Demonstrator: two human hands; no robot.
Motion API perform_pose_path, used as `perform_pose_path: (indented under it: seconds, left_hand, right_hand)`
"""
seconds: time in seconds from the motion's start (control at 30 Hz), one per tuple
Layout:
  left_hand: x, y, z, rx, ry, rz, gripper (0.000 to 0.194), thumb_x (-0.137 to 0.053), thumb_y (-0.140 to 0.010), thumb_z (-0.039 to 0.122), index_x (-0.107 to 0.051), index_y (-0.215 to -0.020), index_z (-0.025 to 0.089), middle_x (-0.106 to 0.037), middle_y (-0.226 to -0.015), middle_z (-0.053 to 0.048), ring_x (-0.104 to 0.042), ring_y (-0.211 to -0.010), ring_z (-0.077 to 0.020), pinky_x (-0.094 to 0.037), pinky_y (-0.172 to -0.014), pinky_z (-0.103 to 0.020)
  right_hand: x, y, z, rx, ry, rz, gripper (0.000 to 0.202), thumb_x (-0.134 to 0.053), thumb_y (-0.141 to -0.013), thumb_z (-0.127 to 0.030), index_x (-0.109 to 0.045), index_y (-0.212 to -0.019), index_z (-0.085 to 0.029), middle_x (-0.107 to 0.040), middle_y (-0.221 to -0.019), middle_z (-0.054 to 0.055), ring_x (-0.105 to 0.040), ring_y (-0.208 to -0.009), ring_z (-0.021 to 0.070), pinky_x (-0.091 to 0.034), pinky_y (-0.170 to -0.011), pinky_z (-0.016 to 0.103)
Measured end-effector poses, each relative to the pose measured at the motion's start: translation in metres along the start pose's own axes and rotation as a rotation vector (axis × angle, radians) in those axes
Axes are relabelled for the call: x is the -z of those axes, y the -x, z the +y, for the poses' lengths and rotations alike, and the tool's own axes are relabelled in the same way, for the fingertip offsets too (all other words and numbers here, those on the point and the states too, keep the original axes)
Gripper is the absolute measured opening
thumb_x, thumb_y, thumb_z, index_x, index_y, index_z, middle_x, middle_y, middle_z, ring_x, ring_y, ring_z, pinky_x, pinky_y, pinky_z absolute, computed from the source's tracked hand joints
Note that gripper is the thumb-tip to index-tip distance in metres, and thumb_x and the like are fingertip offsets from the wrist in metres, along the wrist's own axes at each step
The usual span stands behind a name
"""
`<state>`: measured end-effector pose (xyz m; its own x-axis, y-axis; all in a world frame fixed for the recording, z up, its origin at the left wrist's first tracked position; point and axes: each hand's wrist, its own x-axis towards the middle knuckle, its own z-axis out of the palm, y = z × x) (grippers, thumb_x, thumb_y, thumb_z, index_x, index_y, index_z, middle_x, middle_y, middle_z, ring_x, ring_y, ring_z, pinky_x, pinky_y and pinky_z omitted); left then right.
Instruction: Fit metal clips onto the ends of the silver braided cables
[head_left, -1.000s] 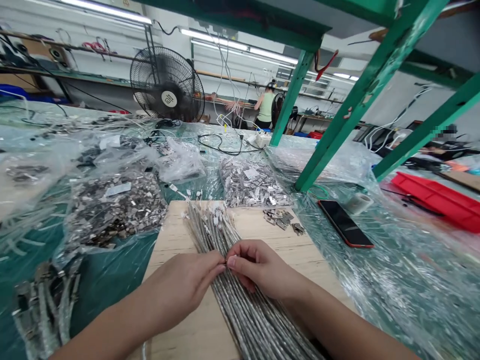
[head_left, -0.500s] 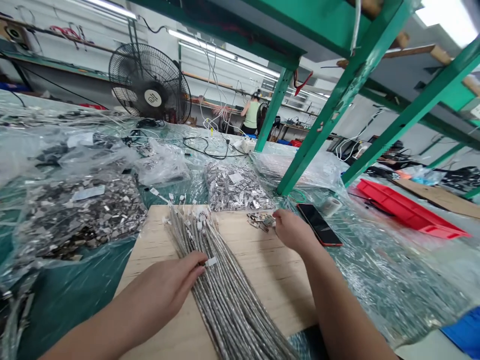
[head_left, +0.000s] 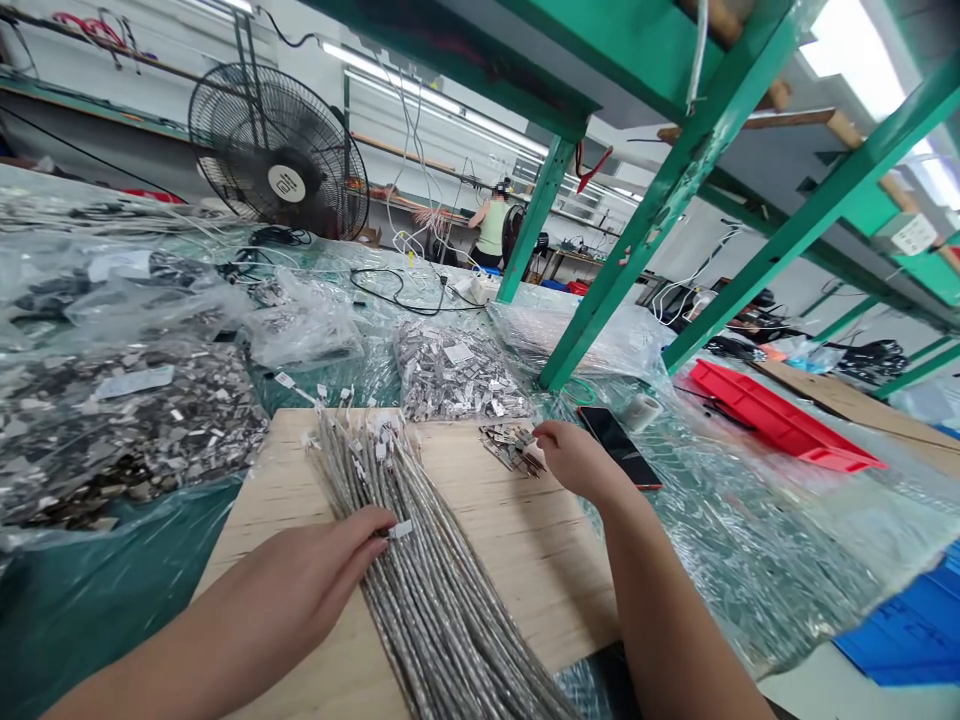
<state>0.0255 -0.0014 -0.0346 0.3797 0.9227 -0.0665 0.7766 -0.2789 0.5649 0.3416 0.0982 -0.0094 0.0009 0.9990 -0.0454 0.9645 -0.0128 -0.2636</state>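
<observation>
At frame bottom, left hand (head_left: 300, 580): fingertips pinching one white-tipped cable in the cable bundle (head_left: 420, 560).
Centre, right hand (head_left: 577, 462): fingers closing on the small metal pieces (head_left: 510, 445).

A single head-worn camera looks forward and down, close over the tabletop (head_left: 525, 560). It sits just behind and above the fingers (head_left: 375, 520), facing past them toward the workshop's far wall.
</observation>
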Motion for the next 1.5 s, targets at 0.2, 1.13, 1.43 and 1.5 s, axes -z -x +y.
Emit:
perform_pose_path:
  seconds: [0.2, 1.13, 1.43, 1.5]
  left_hand:
    - [0.002, -0.001, -0.001, 0.008, -0.041, -0.071, 0.045, -0.023, -0.096, 0.052, -0.05, -0.127, 0.033, -0.069, -0.109, -0.007, -0.067, -0.088, -0.0279, -0.049, -0.075, -0.037]
    - [0.015, 0.001, 0.016, 0.022, 0.171, 0.016, 0.037, -0.039, -0.093, 0.053, -0.064, -0.109, 0.032, -0.071, -0.097, -0.001, -0.065, -0.089, -0.0229, -0.047, -0.078, -0.03]
    - [0.02, -0.003, 0.015, 0.0, 0.389, 0.051, 0.042, -0.036, -0.095, 0.049, -0.06, -0.077, 0.02, -0.056, -0.072, 0.001, -0.053, -0.07, -0.0167, -0.038, -0.061, -0.024]
    - [0.018, -0.003, 0.014, -0.038, 0.388, 0.053, 0.04, -0.036, -0.095, 0.046, -0.061, -0.077, 0.02, -0.057, -0.078, -0.001, -0.054, -0.074, -0.0166, -0.04, -0.066, -0.024]
  right_hand:
    - [-0.006, 0.001, 0.001, 0.029, -0.067, -0.03, 0.021, -0.06, -0.083, -0.025, -0.068, -0.098, -0.014, -0.07, -0.094, 0.012, -0.064, -0.082, 0.0233, -0.041, -0.066, 0.029]
    - [-0.029, 0.022, -0.058, 0.301, -0.31, 0.031, 0.022, -0.051, -0.088, -0.028, -0.062, -0.073, -0.017, -0.065, -0.071, 0.005, -0.056, -0.065, 0.0169, -0.035, -0.058, 0.027]
    - [-0.045, 0.055, -0.096, 0.204, -1.129, -0.437, 0.027, -0.063, -0.081, -0.042, -0.054, -0.076, -0.017, -0.066, -0.072, 0.003, -0.063, -0.058, 0.0147, -0.047, -0.049, 0.024]
    - [-0.047, 0.062, -0.103, 0.212, -1.196, -0.46, 0.026, -0.064, -0.081, -0.041, -0.054, -0.078, -0.017, -0.063, -0.069, 0.001, -0.062, -0.056, 0.0132, -0.049, -0.05, 0.024]
